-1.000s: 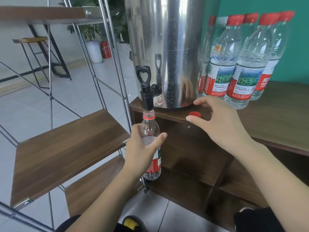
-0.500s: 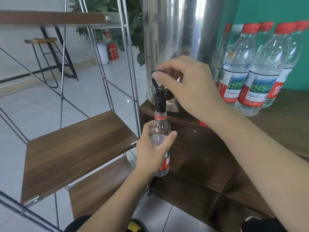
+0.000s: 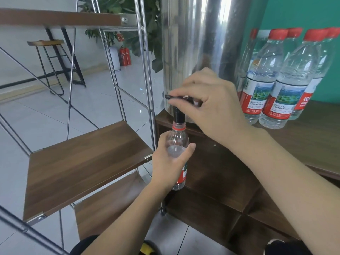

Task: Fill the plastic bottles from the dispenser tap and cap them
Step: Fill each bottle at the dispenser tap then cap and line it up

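Left hand grips uncapped bottle under spout, right hand pinches tap lever; capped bottles at 2 o'clock; capping remains.

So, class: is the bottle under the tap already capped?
No: the bottle gripped by the left hand has an open neck directly under the tap spout.

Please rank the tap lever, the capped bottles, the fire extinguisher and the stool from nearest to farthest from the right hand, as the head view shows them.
From the right hand:
1. Tap lever, pinched in its fingers.
2. Capped bottles, just to its right on the cabinet.
3. Fire extinguisher, across the floor, upper left.
4. Stool, at the far left.
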{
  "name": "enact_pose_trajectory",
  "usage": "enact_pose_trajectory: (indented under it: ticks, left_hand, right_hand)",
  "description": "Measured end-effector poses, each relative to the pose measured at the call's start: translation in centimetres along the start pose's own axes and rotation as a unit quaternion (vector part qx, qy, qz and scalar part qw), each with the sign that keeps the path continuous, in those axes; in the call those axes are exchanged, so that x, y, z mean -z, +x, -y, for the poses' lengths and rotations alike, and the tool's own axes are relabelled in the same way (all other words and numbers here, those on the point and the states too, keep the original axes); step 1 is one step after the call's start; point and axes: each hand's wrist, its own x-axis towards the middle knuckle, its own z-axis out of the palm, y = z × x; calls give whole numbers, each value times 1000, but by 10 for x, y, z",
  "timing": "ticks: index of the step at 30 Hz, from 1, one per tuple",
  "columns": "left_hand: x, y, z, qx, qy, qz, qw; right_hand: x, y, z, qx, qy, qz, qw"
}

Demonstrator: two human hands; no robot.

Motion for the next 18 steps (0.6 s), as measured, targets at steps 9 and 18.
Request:
enact_pose_trajectory:
  ticks: [9, 18]
  left_hand:
    - [0, -1, -1, -8, -4, 0, 1000]
    - [-3, 3, 5, -17, 20, -13, 1000]
  right_hand:
    - [1, -49, -12, -28, 4, 15, 999]
    - [34, -94, -68, -198, -90, 88, 972]
